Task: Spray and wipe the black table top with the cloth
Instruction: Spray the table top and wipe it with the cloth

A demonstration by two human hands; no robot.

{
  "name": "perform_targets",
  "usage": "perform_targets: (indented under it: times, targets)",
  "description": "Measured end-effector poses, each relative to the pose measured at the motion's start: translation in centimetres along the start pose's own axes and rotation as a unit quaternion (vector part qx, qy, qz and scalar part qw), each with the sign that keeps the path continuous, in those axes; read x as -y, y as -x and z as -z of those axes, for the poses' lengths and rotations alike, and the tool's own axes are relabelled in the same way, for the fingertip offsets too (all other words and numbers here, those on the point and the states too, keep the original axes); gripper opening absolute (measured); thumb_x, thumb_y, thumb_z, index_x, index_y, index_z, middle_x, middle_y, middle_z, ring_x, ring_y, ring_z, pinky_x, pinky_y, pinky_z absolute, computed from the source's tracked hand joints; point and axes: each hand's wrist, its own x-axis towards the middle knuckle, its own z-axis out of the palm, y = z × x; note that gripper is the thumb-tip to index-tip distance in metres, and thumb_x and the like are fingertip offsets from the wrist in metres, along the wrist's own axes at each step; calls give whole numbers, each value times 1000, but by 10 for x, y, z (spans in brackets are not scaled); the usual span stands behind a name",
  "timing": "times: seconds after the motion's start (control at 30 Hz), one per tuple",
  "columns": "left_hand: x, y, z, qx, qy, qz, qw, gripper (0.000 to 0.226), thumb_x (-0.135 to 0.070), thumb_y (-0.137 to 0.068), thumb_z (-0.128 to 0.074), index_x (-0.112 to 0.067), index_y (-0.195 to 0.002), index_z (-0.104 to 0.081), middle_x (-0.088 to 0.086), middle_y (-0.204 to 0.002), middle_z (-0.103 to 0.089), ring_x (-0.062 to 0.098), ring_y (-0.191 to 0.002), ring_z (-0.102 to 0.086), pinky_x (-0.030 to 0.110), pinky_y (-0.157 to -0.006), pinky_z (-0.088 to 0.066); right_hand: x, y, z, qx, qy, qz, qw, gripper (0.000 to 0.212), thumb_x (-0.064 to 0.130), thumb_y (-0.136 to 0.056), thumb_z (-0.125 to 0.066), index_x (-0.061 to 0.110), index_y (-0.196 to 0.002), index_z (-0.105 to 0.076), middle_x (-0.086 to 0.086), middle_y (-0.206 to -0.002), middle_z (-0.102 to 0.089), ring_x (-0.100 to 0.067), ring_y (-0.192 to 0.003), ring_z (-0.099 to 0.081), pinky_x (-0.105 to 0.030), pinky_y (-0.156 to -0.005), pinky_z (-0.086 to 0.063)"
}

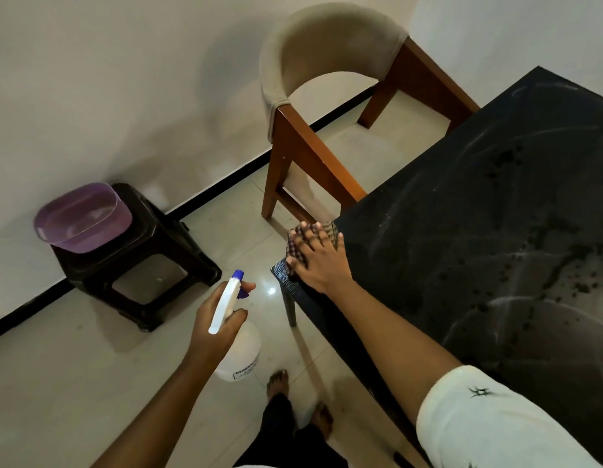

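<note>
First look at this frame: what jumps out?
The right hand presses a checked cloth flat on the corner of the black table, whose top is streaked white and dotted with dark specks. The left hand grips a white spray bottle over the floor, off the table. At far left, a purple tub sits on a dark stool.

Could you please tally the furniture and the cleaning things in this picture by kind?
Furniture: 3 (black table, chair, stool)
Cleaning things: 3 (spray bottle, cloth, purple basin)
Total: 6
</note>
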Motion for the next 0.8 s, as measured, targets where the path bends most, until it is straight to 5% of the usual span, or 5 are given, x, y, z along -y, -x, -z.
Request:
perform_targets:
  times: [0.23,0.37,0.57,0.7,0.8]
  targets:
    - [-4,-7,0,5,5,-15,1000,40,-34,-68,-53,-48,-105,-61,-16,-111,-66,12,-107,-61,55,-88,-53,19,106,-53,-5,44,175,984,68,66,-95,-16,29,-152,-18,2,-161,-9,-26,-148,-7,-59,-115,-7]
    - [-3,-13,0,17,7,-24,1000,40,-32,-69,-53,-42,-107,-62,-13,-113,-66,15,-108,-61,56,-87,-53,-13,81,-37,-13,13,113,993,65,60,-96,-17,32,-152,-2,7,-159,1,-21,-148,-8,-60,-115,-13]
    - [-4,-25,-3,30,-9,-37,999,40,-37,-69,-56,-50,-107,-59,-12,-110,-66,22,-104,-61,55,-83,-56,-59,-16,10,10,24,-112,993,67,61,-97,-12,29,-151,12,-2,-161,12,-28,-147,12,-54,-112,13]
    - [-7,-31,-7,40,1,-51,998,40,-32,-71,-54,-43,-108,-61,-10,-111,-67,22,-104,-62,56,-82,-55,-25,28,-6,16,40,-36,998,70,66,-91,2,29,-146,22,-5,-158,23,-29,-146,17,-53,-117,9]
    - [-9,-35,-9,39,17,-44,998,42,-36,-69,-55,-30,-109,-63,-6,-111,-67,24,-103,-62,57,-81,-56,-3,95,-35,4,7,47,999,71,65,-94,-14,31,-153,7,-2,-161,10,-28,-147,10,-53,-116,4]
